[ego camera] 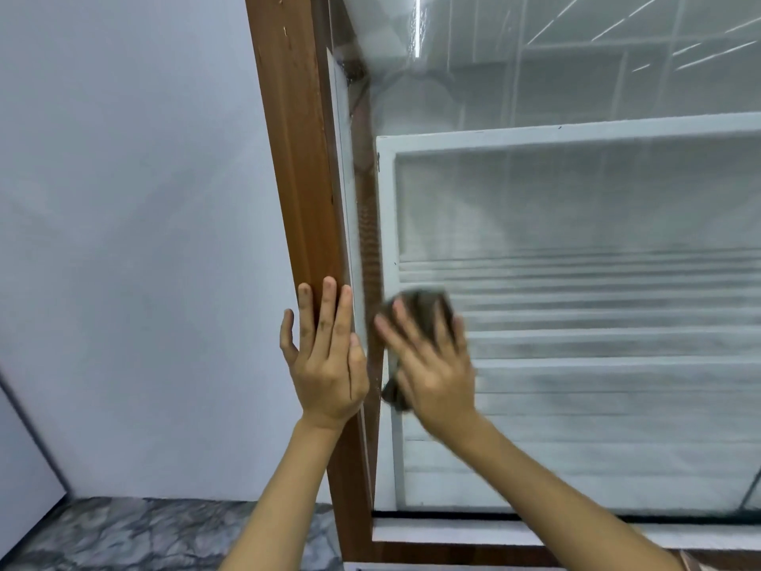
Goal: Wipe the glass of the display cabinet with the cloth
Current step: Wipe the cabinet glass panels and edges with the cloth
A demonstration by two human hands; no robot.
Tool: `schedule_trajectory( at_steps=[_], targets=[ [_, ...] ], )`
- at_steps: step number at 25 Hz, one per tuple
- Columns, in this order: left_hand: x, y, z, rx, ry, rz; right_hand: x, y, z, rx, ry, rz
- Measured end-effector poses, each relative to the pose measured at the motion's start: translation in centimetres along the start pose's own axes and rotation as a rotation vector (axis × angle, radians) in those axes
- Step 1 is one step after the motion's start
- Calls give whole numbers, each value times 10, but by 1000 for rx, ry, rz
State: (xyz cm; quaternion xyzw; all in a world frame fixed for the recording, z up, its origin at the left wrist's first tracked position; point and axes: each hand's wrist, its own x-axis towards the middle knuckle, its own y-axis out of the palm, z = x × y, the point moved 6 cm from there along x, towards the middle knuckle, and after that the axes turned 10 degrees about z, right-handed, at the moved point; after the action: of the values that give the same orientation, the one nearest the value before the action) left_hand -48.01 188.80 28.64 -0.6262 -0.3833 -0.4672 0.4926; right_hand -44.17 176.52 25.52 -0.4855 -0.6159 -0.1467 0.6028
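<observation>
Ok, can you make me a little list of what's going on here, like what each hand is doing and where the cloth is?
left hand: open and flat, fingers on the brown wooden frame
right hand: pressing the cloth against the glass, blurred
cloth: dark, under the right hand's fingers, near the left edge of the glass
glass: hazy, with reflections
floor: grey marble pattern, bottom left
wall: plain, pale, left of the frame

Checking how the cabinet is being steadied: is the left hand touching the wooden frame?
Touching. In the head view the left hand lies flat against the wooden frame, fingers spread on its face with no gap showing.
</observation>
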Motion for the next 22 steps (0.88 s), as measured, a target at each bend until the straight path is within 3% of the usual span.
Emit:
schedule_trajectory(
  at_steps=[3,5,7,11,13,15,17,20,22],
  targets=[
    [0,1,2,0,4,-6,-122,44,31,-193,-287,300],
    [0,1,3,4,2,-19,-147,42,20,-259,-331,339],
    [-1,2,1,4,-3,-20,-110,19,-4,-184,-194,233],
    [1,2,-1,58,-23,-7,-11,-12,-27,93,253,-61],
    [-3,4,-6,77,-35,10,-24,4,1,111,138,-5],
    [-19,14,-29,44,52,65,-94,28,24,-14,-162,205],
    [-45,32,-57,-30,138,176,-163,28,-3,-129,-233,385],
    [-63,54,-74,-89,74,277,-169,-13,-79,-144,-20,318],
    [-59,62,-77,-85,37,305,-122,-41,-115,-47,190,107]
  ],
)
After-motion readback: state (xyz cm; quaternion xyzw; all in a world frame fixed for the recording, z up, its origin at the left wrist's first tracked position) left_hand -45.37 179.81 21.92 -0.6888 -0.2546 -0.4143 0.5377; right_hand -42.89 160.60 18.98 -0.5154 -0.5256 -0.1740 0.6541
